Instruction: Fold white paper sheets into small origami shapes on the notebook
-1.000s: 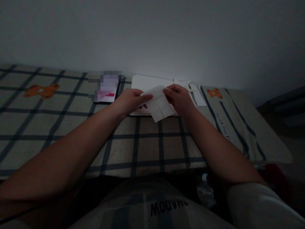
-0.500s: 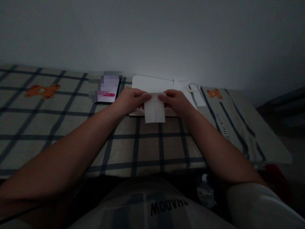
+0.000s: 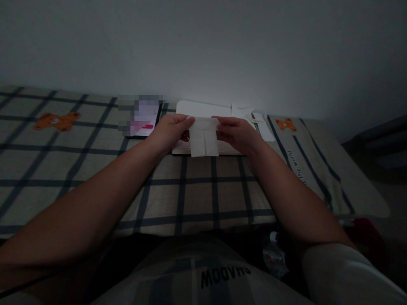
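Observation:
A small white piece of paper [image 3: 204, 137], creased down its lower middle, hangs between my hands. My left hand [image 3: 173, 129] pinches its upper left corner between thumb and fingers. At the upper right edge, the fingers of my right hand [image 3: 240, 131] are closed on the paper, the thumb mostly hidden behind or beside it. Beneath and behind the hands lies a white notebook or stack of sheets [image 3: 203, 108], partly covered by the hands and the held paper.
A phone [image 3: 144, 118] with a lit screen lies left of the notebook. White paper strips [image 3: 263, 127] lie to its right. The checked cloth [image 3: 197, 190] covers the table, which meets a plain wall [image 3: 203, 51]. A clear bottle [image 3: 275, 256] stands below the table edge.
Both hands have moved slightly up and away with the paper. My right thumb has shifted off the paper's front, and the right hand has moved a little to the right.

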The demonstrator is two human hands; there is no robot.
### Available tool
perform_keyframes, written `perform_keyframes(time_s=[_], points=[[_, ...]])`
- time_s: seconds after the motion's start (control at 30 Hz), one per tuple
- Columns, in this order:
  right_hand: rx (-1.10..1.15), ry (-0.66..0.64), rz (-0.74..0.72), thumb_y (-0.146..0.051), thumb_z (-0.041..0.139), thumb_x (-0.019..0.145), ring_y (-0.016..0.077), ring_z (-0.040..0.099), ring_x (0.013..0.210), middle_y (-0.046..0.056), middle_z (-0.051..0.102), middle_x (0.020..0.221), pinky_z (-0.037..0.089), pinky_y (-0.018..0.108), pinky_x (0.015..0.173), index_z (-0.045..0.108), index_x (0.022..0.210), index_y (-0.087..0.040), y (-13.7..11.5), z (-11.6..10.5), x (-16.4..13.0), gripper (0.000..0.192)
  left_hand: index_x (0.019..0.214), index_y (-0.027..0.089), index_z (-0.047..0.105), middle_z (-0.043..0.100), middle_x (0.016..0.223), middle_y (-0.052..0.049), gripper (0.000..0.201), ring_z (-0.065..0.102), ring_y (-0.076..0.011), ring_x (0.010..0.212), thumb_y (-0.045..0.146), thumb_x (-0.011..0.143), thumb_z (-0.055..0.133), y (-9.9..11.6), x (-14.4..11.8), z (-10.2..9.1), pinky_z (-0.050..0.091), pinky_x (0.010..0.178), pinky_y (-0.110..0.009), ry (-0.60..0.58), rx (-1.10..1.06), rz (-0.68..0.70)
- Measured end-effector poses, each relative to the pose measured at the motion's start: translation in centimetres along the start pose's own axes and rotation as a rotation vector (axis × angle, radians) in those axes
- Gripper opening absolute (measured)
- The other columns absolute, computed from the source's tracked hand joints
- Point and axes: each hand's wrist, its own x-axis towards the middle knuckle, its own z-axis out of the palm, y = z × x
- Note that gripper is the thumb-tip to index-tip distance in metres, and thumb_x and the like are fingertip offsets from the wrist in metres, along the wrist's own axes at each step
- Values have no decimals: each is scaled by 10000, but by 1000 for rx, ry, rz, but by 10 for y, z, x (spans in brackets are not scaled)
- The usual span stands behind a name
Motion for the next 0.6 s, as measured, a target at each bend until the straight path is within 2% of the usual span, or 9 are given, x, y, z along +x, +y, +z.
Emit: perform_keyframes(time_s=[0.17,0.3,0.43,0.53,0.6], points=[[45,-19,70,-52,739,704,148,717,938,12,786,1041,606,382,1003,791,1018,-228,-4,-6,1,364,796,163,694,674,711,-28,241,600,-113,597,323,950,599,0,1,-1,482,609,-229,5,32,18],[61,-6,112,-5,676,710,152,720,940,15,776,977,610,387,1005,781,1013,-212,-8,-5,0,381,778,159,692,666,694,-18,252,584,-101,578,299,957,582,-1,3,-3,466,580,-208,-21,39,28],[30,13,145,-51,658,774,156,713,880,28,770,938,629,407,957,778,958,-191,-8,2,-1,260,758,156,691,658,669,-13,265,570,-93,565,283,962,580,0,0,-1,455,560,-194,-41,78,20],[-44,69,105,-161,714,833,174,705,881,52,765,919,634,434,920,770,895,-170,-4,7,-3,84,744,155,684,649,647,-12,261,568,-96,562,265,958,584,2,-3,2,445,545,-193,-77,99,-3],[-97,100,67,-216,745,841,186,704,916,70,771,950,627,445,921,767,894,-159,-2,8,-3,81,746,157,681,644,643,-9,250,562,-95,555,257,955,585,2,-5,4,440,536,-194,-75,93,-12]])
